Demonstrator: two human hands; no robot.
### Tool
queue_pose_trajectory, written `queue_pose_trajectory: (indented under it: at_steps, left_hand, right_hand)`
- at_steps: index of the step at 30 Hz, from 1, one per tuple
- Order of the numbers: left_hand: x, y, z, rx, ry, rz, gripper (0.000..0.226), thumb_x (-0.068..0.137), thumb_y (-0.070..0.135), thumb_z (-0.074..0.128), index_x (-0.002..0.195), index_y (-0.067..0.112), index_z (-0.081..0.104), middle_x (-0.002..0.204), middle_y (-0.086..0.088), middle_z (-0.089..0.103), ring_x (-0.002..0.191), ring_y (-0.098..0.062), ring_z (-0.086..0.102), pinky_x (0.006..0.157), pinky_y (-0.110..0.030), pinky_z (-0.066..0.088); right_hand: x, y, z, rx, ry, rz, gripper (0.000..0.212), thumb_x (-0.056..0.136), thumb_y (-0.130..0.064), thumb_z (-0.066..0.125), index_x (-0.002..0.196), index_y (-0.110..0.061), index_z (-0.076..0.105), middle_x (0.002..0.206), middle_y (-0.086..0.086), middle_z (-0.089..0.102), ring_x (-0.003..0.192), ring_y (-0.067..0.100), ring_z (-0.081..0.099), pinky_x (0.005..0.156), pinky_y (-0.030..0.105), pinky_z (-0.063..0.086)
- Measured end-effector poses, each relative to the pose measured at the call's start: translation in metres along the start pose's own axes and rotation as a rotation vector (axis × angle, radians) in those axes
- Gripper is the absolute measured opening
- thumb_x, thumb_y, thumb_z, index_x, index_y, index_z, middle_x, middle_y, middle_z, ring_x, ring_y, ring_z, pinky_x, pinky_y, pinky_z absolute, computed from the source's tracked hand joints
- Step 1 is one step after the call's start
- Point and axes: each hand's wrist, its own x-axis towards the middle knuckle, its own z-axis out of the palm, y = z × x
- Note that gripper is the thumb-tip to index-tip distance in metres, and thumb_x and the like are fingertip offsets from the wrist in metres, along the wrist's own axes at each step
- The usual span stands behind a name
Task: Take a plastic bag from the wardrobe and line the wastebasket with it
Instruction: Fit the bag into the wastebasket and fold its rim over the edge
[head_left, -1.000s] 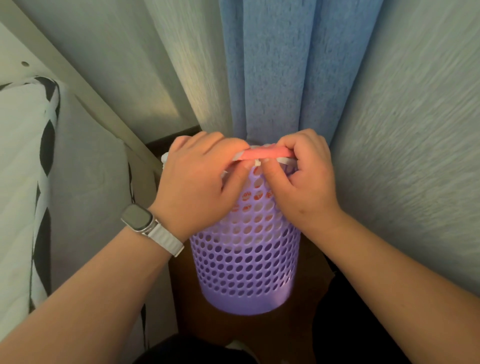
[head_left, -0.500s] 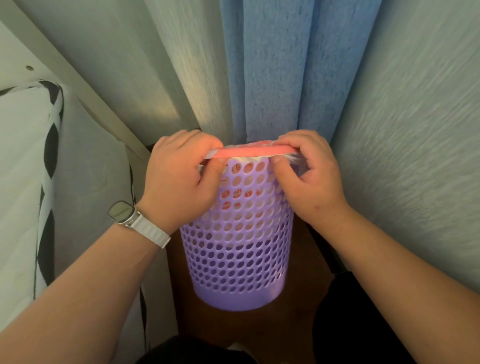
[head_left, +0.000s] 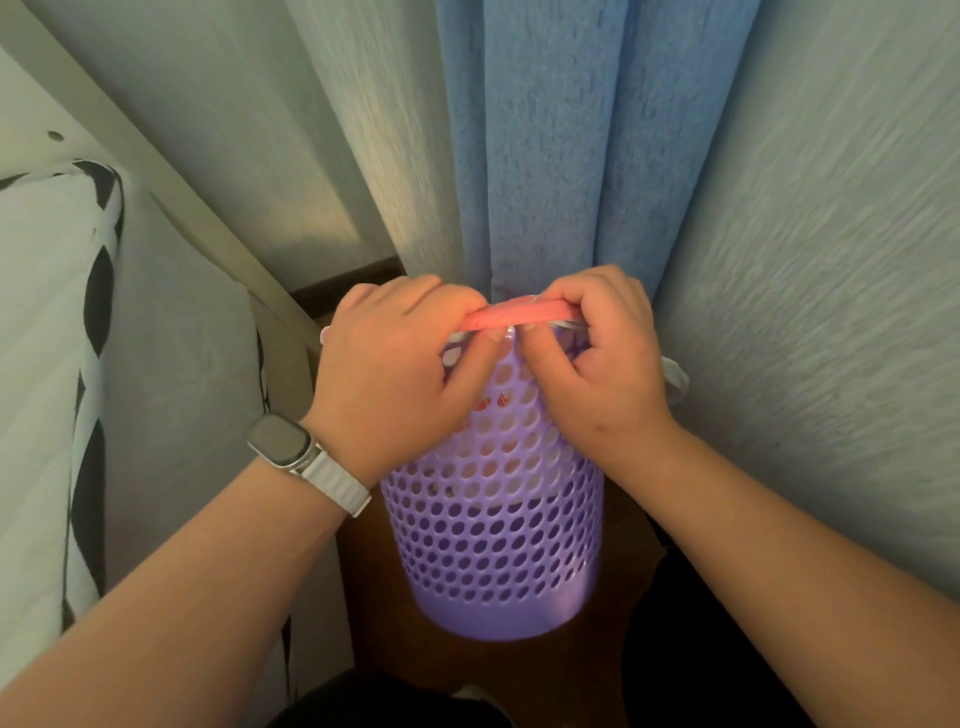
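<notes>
A purple perforated wastebasket (head_left: 493, 530) stands upright on the brown floor, with a pink rim (head_left: 519, 317) on top. A thin whitish plastic bag (head_left: 675, 382) shows through the holes and hangs over the rim at the right. My left hand (head_left: 400, 374), watch on its wrist, grips the near rim on the left side with fingers curled over the bag's edge. My right hand (head_left: 597, 364) grips the rim just to the right of it, thumbs almost touching. The basket's opening is hidden behind my hands.
A blue curtain (head_left: 545, 145) hangs right behind the basket, with pale curtain panels (head_left: 805, 260) on both sides. A bed with a white and black patterned cover (head_left: 67, 364) and its pale frame (head_left: 208, 223) closes in the left side. The floor gap is narrow.
My hands have come closer together along the near rim, pinching the bag's edge there. A bit of bag now sticks out at the right side of the rim.
</notes>
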Motion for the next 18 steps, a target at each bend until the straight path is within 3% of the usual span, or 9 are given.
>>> queue_pose_trajectory:
  at_steps: [8, 13, 18]
  left_hand:
    - [-0.003, -0.020, -0.002, -0.064, 0.023, -0.010, 0.027, 0.092, 0.030, 0.048, 0.080, 0.011, 0.063, 0.071, -0.001, 0.059, 0.067, -0.022, 0.055, 0.066, -0.036, 0.039]
    - [-0.004, -0.029, -0.003, -0.130, 0.039, -0.014, 0.022, 0.090, 0.026, 0.052, 0.078, 0.010, 0.062, 0.070, -0.001, 0.058, 0.067, -0.021, 0.053, 0.066, -0.038, 0.039]
    - [-0.003, -0.024, -0.002, -0.177, 0.066, -0.011, 0.024, 0.090, 0.024, 0.051, 0.076, 0.007, 0.061, 0.069, 0.005, 0.050, 0.064, -0.018, 0.049, 0.062, -0.040, 0.042]
  right_hand:
    - [0.005, 0.006, -0.009, 0.094, -0.045, -0.068, 0.034, 0.083, -0.027, 0.061, 0.107, -0.003, 0.064, 0.104, 0.000, 0.057, 0.098, 0.021, 0.056, 0.089, 0.041, 0.045]
    - [0.006, 0.017, -0.013, 0.071, -0.065, -0.035, 0.038, 0.085, -0.032, 0.060, 0.112, -0.005, 0.065, 0.118, 0.008, 0.059, 0.114, 0.020, 0.053, 0.104, 0.033, 0.038]
    - [0.005, 0.018, -0.008, 0.083, -0.028, 0.019, 0.028, 0.086, -0.031, 0.060, 0.095, -0.005, 0.064, 0.104, 0.004, 0.060, 0.100, 0.023, 0.057, 0.093, 0.038, 0.044]
